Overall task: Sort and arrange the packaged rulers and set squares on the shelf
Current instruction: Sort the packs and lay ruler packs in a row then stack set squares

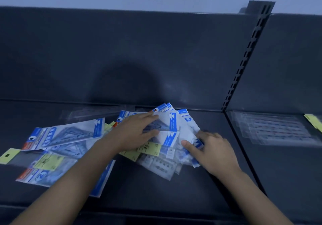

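A loose heap of blue-and-white set square packs [171, 120] lies in the middle of the dark shelf [156, 186]. My left hand [135, 132] rests flat on the heap with its fingers stretched out over one pack. My right hand [211, 150] grips the right edge of the heap, thumb on top and fingers curled under a blue-cornered pack [187, 129]. More packs [64, 134] fan out to the left, some with yellow labels [48, 161]. Clear ruler packs [157, 165] poke out under the heap's near side.
A slotted upright [247, 57] divides this shelf bay from the one on the right, where clear ruler packs [271, 130] lie with a yellow tag [314, 122]. The dark back panel [122, 50] rises behind. A yellow hang tab [8, 155] sits at the far left.
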`<action>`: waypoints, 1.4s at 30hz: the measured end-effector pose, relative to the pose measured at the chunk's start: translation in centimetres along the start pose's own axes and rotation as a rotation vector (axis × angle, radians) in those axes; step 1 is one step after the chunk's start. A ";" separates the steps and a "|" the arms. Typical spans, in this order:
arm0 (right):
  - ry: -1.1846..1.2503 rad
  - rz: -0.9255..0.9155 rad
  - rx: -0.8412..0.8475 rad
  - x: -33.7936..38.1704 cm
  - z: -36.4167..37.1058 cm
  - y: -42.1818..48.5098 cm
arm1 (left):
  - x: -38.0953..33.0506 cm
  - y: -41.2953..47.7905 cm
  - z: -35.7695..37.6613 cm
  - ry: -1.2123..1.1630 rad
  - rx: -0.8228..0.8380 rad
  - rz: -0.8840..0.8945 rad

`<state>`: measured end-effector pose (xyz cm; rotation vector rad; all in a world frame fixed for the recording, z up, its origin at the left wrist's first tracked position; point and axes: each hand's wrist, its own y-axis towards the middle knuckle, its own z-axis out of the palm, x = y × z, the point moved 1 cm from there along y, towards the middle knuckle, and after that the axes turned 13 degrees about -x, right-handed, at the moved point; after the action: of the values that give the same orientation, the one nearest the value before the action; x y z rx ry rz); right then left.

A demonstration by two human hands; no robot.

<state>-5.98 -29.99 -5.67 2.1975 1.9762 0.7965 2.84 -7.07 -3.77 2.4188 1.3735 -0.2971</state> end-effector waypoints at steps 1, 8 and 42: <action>-0.001 0.007 0.011 0.0 0.1 0.1 | 0.2 -0.4 -0.2 0.000 0.013 -0.008; 0.100 0.155 -0.062 -1.1 -0.5 0.7 | 1.0 -2.1 -1.6 -0.027 0.078 -0.080; 0.663 0.596 0.227 -7.7 -8.2 -0.8 | -2.7 3.2 -0.6 -0.777 -0.054 -0.092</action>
<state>-10.42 -39.45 -1.35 3.0106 1.6589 1.6208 4.20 -10.49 -1.72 1.8601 1.0913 -1.0688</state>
